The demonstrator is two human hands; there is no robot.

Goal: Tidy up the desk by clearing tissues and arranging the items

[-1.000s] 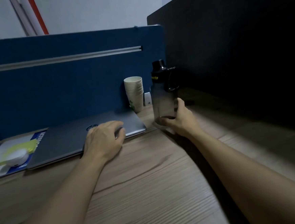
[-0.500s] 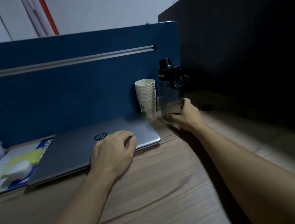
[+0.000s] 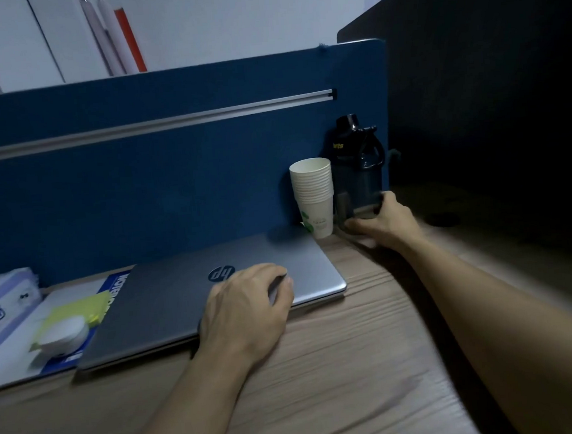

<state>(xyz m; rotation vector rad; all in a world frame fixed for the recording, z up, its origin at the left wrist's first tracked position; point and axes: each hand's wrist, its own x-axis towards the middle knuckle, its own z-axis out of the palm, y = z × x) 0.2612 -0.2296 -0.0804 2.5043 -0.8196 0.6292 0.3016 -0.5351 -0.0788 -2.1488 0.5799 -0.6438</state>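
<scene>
A dark water bottle with a black cap stands in the back corner of the wooden desk, right beside a stack of white paper cups. My right hand is wrapped around the bottle's base and is blurred by motion. My left hand lies palm down on the lid of a closed grey laptop, near its front edge, holding nothing. A tissue pack lies at the far left.
A blue partition closes the back of the desk and a black one closes the right side. Left of the laptop, a blue notebook lies under a white round object on yellow cloth. A cable hole sits right of the bottle.
My right hand has carried the bottle back and to the right, from beside the laptop's corner into the desk corner next to the cups. The left hand has stayed on the laptop.
</scene>
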